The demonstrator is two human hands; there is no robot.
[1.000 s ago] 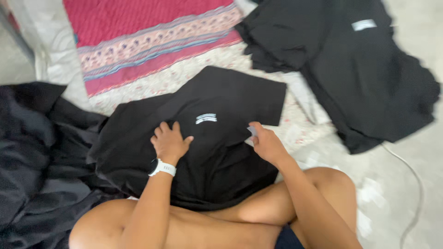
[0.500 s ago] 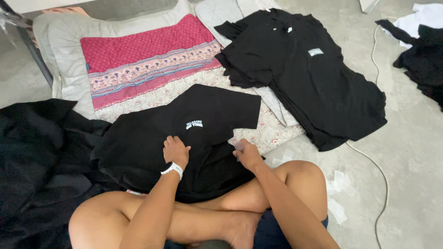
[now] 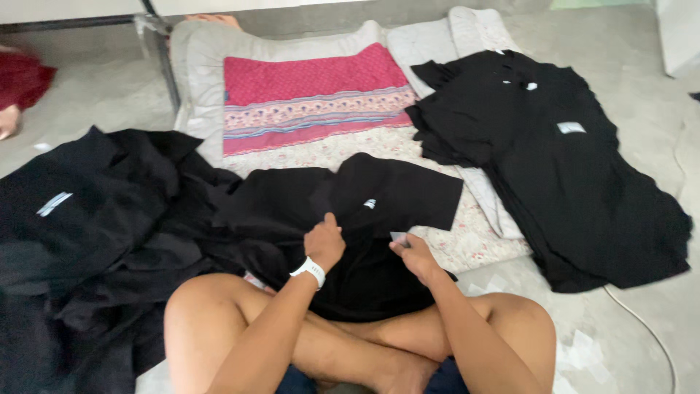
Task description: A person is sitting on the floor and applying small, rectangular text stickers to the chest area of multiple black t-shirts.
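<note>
Legs: crossed, nearest us, just below the black shirt (image 3: 364,241).
Left hand (image 3: 324,242): our fingers are clenched on a fold of the shirt; a white wristband (image 3: 309,271) is just behind it.
Right hand (image 3: 413,255): our fingers pinch a small white tag at the shirt's right side.
Shirt: spread on the mat, touching our knees.
Black pile (image 3: 80,241): left of the shirt.
Pink cloth (image 3: 313,98): beyond the shirt.
Black heap (image 3: 569,175): right of the shirt.

Left of the left hand (image 3: 324,243): rumpled heap of black cloth garments (image 3: 95,241) covers the floor, no bare path. Ahead of both hands: pink patterned fabric mat (image 3: 310,98) beyond the flat black shirt (image 3: 364,219). Right of the right hand (image 3: 414,257): strip of pale floral bedding (image 3: 474,244) lies open (narrow), then a spread stack of black shirts (image 3: 576,190). Bare grey concrete floor (image 3: 656,321) farther right.
</note>
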